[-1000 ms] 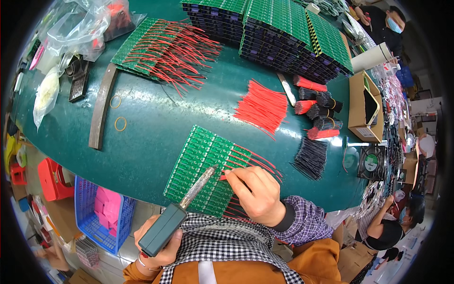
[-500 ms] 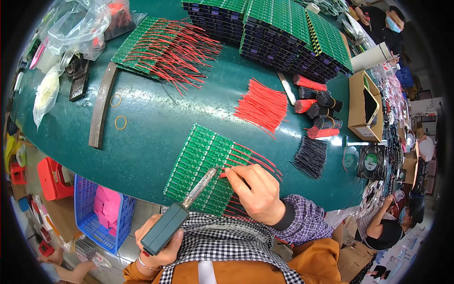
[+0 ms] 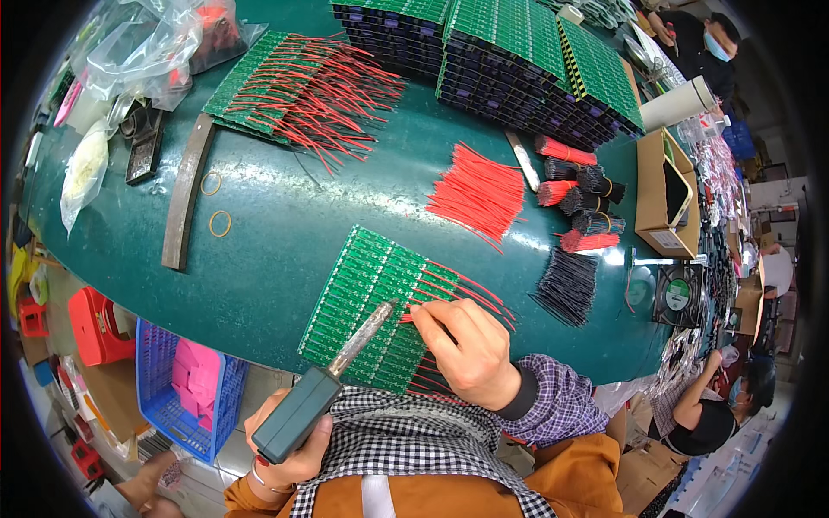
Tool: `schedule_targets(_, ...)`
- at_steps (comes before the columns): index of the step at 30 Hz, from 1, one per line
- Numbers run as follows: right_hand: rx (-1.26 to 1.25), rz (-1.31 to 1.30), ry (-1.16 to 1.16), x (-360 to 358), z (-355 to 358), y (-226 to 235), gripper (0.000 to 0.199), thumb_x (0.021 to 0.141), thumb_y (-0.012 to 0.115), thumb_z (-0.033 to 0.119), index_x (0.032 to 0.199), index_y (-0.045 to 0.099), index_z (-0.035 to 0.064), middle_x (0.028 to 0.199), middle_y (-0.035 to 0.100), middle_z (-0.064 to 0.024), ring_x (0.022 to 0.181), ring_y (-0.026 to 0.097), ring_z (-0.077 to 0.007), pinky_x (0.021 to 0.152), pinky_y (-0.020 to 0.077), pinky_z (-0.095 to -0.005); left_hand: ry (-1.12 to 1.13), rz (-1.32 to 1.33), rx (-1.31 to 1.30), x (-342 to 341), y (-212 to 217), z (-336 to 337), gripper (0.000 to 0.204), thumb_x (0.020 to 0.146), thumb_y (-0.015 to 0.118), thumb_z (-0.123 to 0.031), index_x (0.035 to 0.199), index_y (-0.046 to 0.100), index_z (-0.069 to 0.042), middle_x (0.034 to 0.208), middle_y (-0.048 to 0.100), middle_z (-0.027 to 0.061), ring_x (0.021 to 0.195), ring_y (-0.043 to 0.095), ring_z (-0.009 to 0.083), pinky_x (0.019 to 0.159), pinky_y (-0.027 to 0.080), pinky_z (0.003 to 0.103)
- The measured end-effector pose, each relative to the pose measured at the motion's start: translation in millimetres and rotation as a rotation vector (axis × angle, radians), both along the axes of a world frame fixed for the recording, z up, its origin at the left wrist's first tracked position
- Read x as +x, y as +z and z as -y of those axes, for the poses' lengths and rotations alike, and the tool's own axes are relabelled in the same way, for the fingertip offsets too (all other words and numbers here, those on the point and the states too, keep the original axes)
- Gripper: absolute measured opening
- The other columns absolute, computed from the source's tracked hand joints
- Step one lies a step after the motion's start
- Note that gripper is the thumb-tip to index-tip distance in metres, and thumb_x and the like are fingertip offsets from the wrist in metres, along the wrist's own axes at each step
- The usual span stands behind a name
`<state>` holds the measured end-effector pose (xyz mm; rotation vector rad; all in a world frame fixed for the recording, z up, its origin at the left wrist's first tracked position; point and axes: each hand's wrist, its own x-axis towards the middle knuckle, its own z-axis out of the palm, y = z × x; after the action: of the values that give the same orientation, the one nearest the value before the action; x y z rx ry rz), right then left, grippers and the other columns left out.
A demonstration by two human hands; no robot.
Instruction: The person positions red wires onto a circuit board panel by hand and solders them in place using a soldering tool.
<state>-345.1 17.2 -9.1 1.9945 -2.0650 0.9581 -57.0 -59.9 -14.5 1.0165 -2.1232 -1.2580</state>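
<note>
My left hand (image 3: 289, 440) grips the dark green handle of a soldering iron (image 3: 358, 341). The iron slants up and right, its tip close to the middle of a green circuit board panel (image 3: 345, 285) at the table's near edge. Thumb and fingertips of my right hand (image 3: 471, 350) pinch a red wire (image 3: 406, 319) beside the tip. Whether the tip touches a pad is too small to tell. Several other red wires (image 3: 471, 289) stick out from the panel's right side, and some pass beneath my right hand.
Loose red wires (image 3: 477, 194) lie beyond the panel, black wires (image 3: 566, 287) to the right near wire bundles (image 3: 596, 181). At the back stand stacked circuit panels (image 3: 518, 69) and a wired panel (image 3: 250, 82). A metal bar (image 3: 187, 194), rubber bands (image 3: 221, 224), cardboard box (image 3: 665, 198) and fan (image 3: 678, 296) surround the work.
The soldering iron has shifted very slightly down and left with my left hand. My right hand keeps its place. At the lower left, another person's arm has moved.
</note>
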Motion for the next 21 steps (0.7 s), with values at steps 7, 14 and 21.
schedule_targets(7, -0.003, 0.002, -0.002, 0.3, 0.2, 0.0, 0.031, 0.074, 0.074, -0.001, 0.104, 0.074, -0.0048, 0.096, 0.07, -0.0108, 0.076, 0.066, -0.0229, 0.064, 0.055, -0.0329, -0.006, 0.038, 0.022, 4.2, 3.3, 1.3, 0.032, 0.074, 0.082, -0.005, 0.104, 0.077, 0.005, 0.098, 0.075, 0.0215, 0.078, 0.075, 0.0343, 0.07, 0.06, 0.039)
schedule_targets(14, -0.012, -0.004, -0.007, 0.6, 0.9, -0.8, 0.031, 0.073, 0.075, -0.001, 0.104, 0.074, -0.0041, 0.094, 0.07, -0.01, 0.075, 0.066, -0.0221, 0.063, 0.0548, -0.0327, 0.006, 0.069, 0.005, 4.2, 6.7, 2.5, 0.032, 0.076, 0.082, -0.006, 0.105, 0.078, 0.005, 0.097, 0.075, 0.0234, 0.078, 0.075, 0.0357, 0.068, 0.06, 0.04)
schedule_targets(21, -0.007, 0.001, -0.005, 0.3, 0.1, 0.2, 0.03, 0.072, 0.076, 0.0, 0.102, 0.075, -0.0038, 0.094, 0.071, -0.0103, 0.076, 0.068, -0.0225, 0.063, 0.0551, -0.0328, 0.038, 0.063, 0.055, 3.7, 6.4, 1.2, 0.034, 0.074, 0.082, -0.006, 0.107, 0.077, 0.005, 0.094, 0.074, 0.0224, 0.076, 0.073, 0.0344, 0.067, 0.059, 0.04)
